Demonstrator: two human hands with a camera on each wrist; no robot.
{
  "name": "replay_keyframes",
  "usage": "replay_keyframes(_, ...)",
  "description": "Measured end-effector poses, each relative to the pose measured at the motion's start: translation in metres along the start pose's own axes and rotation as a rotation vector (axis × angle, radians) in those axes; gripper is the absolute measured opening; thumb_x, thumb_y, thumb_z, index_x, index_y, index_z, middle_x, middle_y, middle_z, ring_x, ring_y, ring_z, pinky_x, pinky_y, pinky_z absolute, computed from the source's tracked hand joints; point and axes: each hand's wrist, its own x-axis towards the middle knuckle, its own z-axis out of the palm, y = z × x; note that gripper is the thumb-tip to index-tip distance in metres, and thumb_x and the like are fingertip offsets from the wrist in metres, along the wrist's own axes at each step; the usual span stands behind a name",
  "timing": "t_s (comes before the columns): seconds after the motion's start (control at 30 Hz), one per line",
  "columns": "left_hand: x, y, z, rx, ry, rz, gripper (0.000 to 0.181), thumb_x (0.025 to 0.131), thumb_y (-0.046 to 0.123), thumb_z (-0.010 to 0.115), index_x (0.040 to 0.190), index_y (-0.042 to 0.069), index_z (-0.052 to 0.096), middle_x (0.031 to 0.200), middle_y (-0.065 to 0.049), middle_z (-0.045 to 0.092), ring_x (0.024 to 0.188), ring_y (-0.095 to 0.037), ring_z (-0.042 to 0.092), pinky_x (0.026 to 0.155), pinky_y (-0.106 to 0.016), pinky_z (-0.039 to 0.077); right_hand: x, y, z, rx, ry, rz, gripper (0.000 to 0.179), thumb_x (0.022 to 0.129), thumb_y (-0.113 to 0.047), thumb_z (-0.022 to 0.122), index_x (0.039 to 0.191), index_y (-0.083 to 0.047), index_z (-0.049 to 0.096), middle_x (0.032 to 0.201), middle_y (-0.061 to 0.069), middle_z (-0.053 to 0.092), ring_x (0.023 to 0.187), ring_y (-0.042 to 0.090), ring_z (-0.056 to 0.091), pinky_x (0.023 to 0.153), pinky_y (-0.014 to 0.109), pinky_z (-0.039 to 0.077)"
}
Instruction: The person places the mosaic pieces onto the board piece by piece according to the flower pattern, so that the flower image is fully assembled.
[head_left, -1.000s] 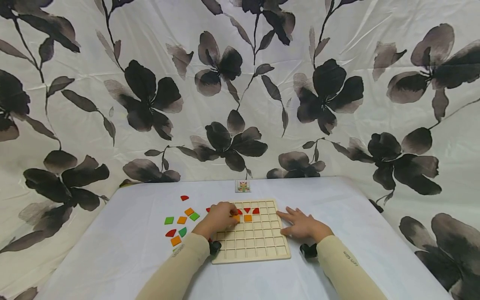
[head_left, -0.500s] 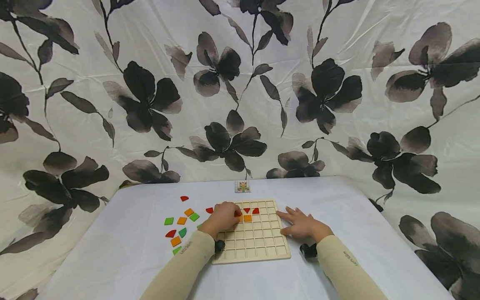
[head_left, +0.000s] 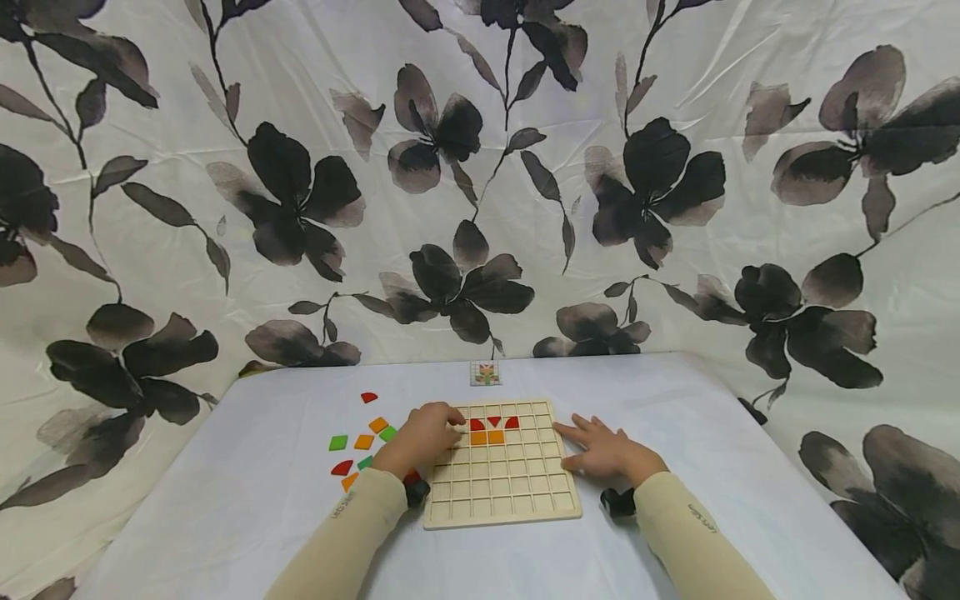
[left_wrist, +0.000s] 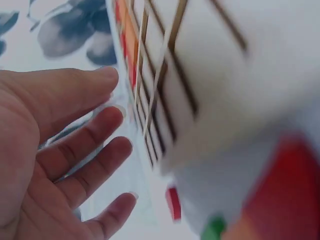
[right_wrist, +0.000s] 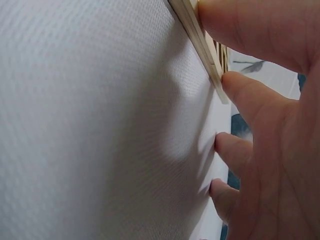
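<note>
Head view shows the board [head_left: 502,483] lying flat on the table [head_left: 262,467], the right hand [head_left: 609,452] spread, thumb and forefinger touching its right edge, probably to keep it from sliding. The left hand [head_left: 420,437], fingers loosely parted and holding nothing, is at the opposite edge, near the set tiles [head_left: 495,437]; loose tiles [head_left: 363,442] lie left of the board, presumably for that hand's easy reach.

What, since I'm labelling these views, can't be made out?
- Head view: the small card's fine pattern, too small.
- Head view: part of an orange piece, hidden by the left sleeve.
- Left wrist view: the nearest red piece, blurred, cut by the edge.
- Right wrist view: much of the board, cut by the top edge.
</note>
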Motion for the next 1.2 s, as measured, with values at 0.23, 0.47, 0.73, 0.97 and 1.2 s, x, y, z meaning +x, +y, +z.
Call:
replay_keyframes(0.23,-0.012,-0.03,-0.025,0.034,0.07,-0.063,0.028,0.088,0.018,0.069,0.115,0.011,0.069,0.115,-0.008,0.066,0.104,-0.025,0.059,0.096,-0.047,0.046,0.001,-0.001,0.0,-0.006,0.0,0.012,0.071,0.087,-0.046,0.06,0.15,-0.025,0.035,0.159,0.014,0.025,0.145,0.047,0.018,0.106,0.075,0.012)
replay_keyframes(0.47,-0.018,-0.064,-0.035,0.061,0.063,-0.169,0.032,0.089,0.011,0.063,0.12,0.008,0.066,0.125,-0.013,0.062,0.115,-0.033,0.057,0.101,-0.053,0.043,-0.002,-0.001,-0.001,0.007,-0.003,0.007,0.069,0.088,-0.043,0.06,0.15,-0.026,0.035,0.16,0.014,0.024,0.146,0.047,0.016,0.107,0.075,0.01)
replay_keyframes(0.73,-0.019,-0.096,-0.037,0.161,0.066,-0.189,0.033,0.086,0.011,0.065,0.119,0.007,0.066,0.113,-0.013,0.067,0.1,-0.031,0.058,0.094,-0.055,0.044,-0.001,0.0,0.0,0.004,0.004,-0.002,0.069,0.088,-0.044,0.06,0.15,-0.026,0.035,0.16,0.013,0.024,0.146,0.046,0.016,0.107,0.075,0.01)
replay_keyframes(0.97,-0.018,-0.102,-0.041,0.169,0.024,-0.213,0.03,0.089,0.013,0.063,0.118,0.002,0.065,0.11,-0.014,0.066,0.094,-0.029,0.057,0.094,-0.054,0.045,-0.001,-0.001,0.0,0.006,0.003,-0.004,0.068,0.089,-0.044,0.059,0.15,-0.027,0.035,0.16,0.013,0.024,0.146,0.045,0.016,0.107,0.075,0.01)
replay_keyframes(1.2,-0.016,-0.102,-0.043,0.145,-0.006,-0.262,0.033,0.09,0.016,0.066,0.119,0.001,0.063,0.11,-0.015,0.065,0.09,-0.027,0.055,0.095,-0.052,0.047,0.0,0.001,0.001,-0.002,0.007,0.001,0.069,0.088,-0.046,0.06,0.15,-0.026,0.036,0.16,0.013,0.024,0.146,0.045,0.016,0.107,0.075,0.01)
